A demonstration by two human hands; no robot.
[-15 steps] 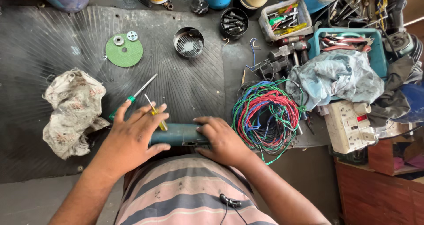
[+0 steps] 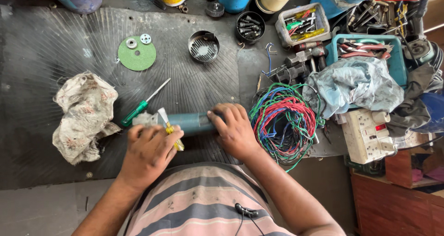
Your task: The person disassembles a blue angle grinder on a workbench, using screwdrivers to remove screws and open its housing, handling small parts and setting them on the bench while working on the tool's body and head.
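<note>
Teal tool body (image 2: 192, 122) between hands: right hand (image 2: 236, 129) grips it, left hand (image 2: 150, 150) pinches yellow screwdriver (image 2: 172, 133).

A teal, tube-shaped power-tool body (image 2: 192, 123) lies flat and crosswise on the dark ribbed rubber mat (image 2: 69, 55), just in front of the person's chest. Its right end is covered by the right hand (image 2: 236, 129), which wraps over it; its left end, paler and greyish, pokes out beyond the left hand (image 2: 150, 150). A small yellow-handled screwdriver (image 2: 170, 130) is pinched in the left hand's fingers, its handle slanting down toward the person and its light tip resting against the top of the tool body near the left end. The middle stretch of the casing shows bare between the hands.
</note>
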